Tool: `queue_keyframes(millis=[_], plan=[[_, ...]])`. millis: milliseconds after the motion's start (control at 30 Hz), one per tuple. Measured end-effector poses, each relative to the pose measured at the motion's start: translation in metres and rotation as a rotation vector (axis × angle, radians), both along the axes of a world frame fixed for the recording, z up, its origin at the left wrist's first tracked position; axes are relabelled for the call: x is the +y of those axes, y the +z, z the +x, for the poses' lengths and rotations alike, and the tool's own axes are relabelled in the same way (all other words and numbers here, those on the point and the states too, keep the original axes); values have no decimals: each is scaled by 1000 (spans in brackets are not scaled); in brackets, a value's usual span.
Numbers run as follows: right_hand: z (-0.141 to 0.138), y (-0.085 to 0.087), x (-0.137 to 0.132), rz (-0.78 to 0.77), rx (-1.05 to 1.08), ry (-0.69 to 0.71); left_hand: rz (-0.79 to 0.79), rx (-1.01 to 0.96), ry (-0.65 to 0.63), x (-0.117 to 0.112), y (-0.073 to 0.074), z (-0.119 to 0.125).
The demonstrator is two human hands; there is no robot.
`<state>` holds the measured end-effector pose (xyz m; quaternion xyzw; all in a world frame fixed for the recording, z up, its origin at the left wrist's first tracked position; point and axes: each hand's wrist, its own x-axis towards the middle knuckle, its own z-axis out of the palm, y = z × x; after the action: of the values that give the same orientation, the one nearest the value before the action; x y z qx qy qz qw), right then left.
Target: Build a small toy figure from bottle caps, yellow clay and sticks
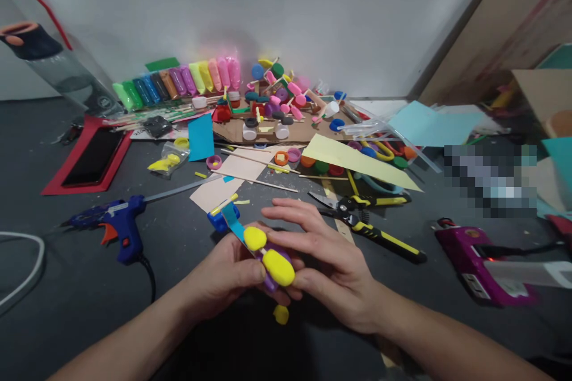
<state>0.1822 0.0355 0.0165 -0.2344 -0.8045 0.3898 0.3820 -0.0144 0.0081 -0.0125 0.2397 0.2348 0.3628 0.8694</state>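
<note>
My left hand (223,277) grips a handmade toy car with its thumb on the near side. The car has a blue paper strip (233,220), blue bottle-cap wheels (218,220) at its far end and purple parts at the near end. Two smooth yellow clay lumps (279,268) sit on top, joined by a short pale stick. With thumb and fingers around the near end, my right hand (330,262) touches the larger lump and the purple part; its other fingers are stretched out. A small yellow clay piece (281,314) lies below the hands.
A blue glue gun (123,223) lies left, near a phone (95,158) on red paper. Yellow-black pruning shears (375,232) and a purple device (487,274) lie right. Bagged coloured clay (179,80), cap toys, sticks and paper (357,161) fill the back.
</note>
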Motion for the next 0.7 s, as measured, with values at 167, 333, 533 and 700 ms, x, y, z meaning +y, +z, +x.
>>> queue_keyframes(millis=[167, 333, 533, 700], plan=[[-1, 1, -1, -59, 7, 0, 34, 8, 10, 2, 5, 1], [0, 2, 1, -72, -12, 21, 35, 35, 2, 0, 3, -1], [0, 3, 1, -28, -31, -11, 1, 97, 41, -1, 1, -1], [0, 2, 0, 24, -48, -41, -2, 144, 57, 0, 5, 1]])
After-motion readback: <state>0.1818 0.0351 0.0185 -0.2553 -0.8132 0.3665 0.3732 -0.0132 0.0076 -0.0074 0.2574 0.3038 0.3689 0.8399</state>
